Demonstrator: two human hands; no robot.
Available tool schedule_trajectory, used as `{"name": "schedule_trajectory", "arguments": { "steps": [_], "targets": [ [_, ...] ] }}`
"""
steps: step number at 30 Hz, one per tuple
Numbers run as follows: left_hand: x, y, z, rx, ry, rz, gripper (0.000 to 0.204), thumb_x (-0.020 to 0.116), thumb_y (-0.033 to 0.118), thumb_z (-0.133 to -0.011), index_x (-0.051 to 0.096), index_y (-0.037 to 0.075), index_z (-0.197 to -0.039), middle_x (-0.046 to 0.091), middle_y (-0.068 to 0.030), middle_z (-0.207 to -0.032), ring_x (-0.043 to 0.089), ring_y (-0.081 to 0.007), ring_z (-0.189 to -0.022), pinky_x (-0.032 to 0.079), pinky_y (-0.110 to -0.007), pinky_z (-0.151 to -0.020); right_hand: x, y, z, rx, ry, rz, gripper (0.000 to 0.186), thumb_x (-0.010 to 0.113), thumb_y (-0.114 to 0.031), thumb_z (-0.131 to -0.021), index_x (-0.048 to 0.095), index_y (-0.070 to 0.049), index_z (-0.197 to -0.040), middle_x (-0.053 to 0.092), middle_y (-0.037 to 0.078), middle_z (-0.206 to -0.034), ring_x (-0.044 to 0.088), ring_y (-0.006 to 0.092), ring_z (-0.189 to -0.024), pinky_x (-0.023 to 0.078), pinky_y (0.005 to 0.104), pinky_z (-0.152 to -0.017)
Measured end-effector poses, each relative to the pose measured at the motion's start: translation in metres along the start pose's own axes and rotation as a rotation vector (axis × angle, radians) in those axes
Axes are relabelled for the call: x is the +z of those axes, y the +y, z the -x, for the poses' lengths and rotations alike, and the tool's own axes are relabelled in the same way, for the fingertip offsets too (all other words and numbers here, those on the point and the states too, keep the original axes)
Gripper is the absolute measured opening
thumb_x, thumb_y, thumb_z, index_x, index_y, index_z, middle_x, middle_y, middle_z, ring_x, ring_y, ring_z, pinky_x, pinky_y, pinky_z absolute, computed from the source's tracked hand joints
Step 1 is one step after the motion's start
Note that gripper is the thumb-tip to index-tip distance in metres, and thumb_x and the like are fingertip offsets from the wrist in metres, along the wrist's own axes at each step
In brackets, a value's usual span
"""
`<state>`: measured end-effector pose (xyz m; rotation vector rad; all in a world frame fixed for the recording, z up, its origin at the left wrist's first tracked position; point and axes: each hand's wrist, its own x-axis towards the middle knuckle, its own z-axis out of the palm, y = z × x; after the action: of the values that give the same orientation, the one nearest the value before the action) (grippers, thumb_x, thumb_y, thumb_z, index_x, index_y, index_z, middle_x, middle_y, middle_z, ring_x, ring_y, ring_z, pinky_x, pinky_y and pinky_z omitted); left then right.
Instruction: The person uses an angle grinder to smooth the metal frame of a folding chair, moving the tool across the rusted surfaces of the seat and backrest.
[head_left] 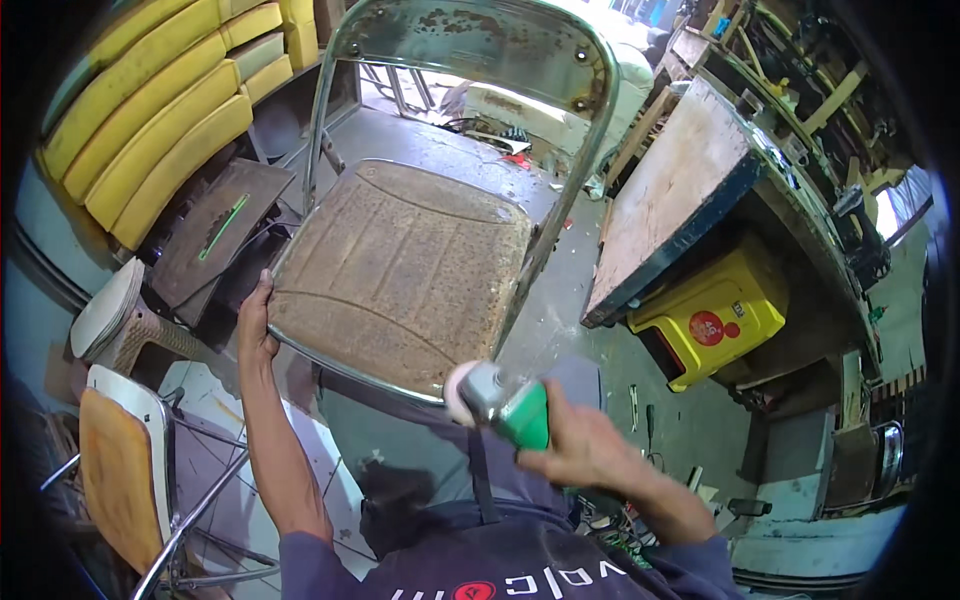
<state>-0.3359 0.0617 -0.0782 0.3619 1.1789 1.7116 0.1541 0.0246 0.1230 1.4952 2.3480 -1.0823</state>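
Note:
A rusty metal folding chair (400, 265) stands in front of me, its seat brown and worn and its backrest (470, 45) spotted with rust. My left hand (257, 318) is closed on the left front edge of the seat. In my right hand (585, 440) is a green and silver angle grinder (520, 412), blurred by motion. Its pale round disc (460, 393) is at the seat's front right corner; whether it touches the metal I cannot tell.
Stacked yellow cushions (165, 110) lean at the left. Below them are a white stool (108, 310) and another chair with an orange-stained panel (120, 475). At right stands a workbench (680, 190) with a yellow bin (715, 310) beneath it. Debris and tools litter the floor.

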Motion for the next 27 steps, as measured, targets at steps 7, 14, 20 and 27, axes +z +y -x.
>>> {"name": "schedule_trajectory", "arguments": {
  "steps": [7,14,20,27],
  "targets": [
    [0.005,0.0,-0.006,-0.091,-0.005,0.115,0.045,0.065,0.034,-0.102,0.064,-0.005,-0.125,0.073,-0.0172,-0.116,0.074,-0.0261,-0.099,0.06,-0.039,-0.089,-0.036,0.018,-0.039,-0.026,0.128,0.114,0.088,0.074,-0.04,-0.079,0.032,0.008,-0.139,0.067,0.033,-0.084,0.068,0.0508,-0.083,0.054,0.0552,-0.077],
    [0.016,0.005,0.006,-0.091,0.119,0.09,0.047,0.071,0.036,-0.097,0.067,-0.006,-0.119,0.074,-0.0175,-0.111,0.075,-0.0273,-0.092,0.062,-0.039,-0.084,-0.028,0.014,-0.018,-0.064,-0.05,0.042,0.089,0.073,-0.036,-0.079,0.029,0.002,-0.146,0.067,0.033,-0.082,0.068,0.0512,-0.082,0.053,0.0567,-0.078],
    [0.015,0.008,0.006,-0.061,0.14,0.035,0.051,0.069,0.038,-0.097,0.067,-0.007,-0.12,0.074,-0.0185,-0.112,0.075,-0.0266,-0.092,0.061,-0.038,-0.083,-0.056,0.032,-0.072,0.064,0.131,0.059,0.09,0.073,-0.037,-0.078,0.028,0.01,-0.14,0.068,0.031,-0.084,0.068,0.0521,-0.084,0.055,0.0553,-0.077],
    [0.021,0.011,0.006,-0.073,0.159,-0.071,0.048,0.068,0.037,-0.098,0.069,-0.006,-0.119,0.074,-0.016,-0.113,0.073,-0.0237,-0.096,0.057,-0.035,-0.087,-0.025,0.017,-0.023,-0.091,-0.14,-0.003,0.087,0.074,-0.035,-0.08,0.028,0.007,-0.14,0.067,0.034,-0.087,0.067,0.0539,-0.084,0.053,0.0574,-0.077]
  ]
}}
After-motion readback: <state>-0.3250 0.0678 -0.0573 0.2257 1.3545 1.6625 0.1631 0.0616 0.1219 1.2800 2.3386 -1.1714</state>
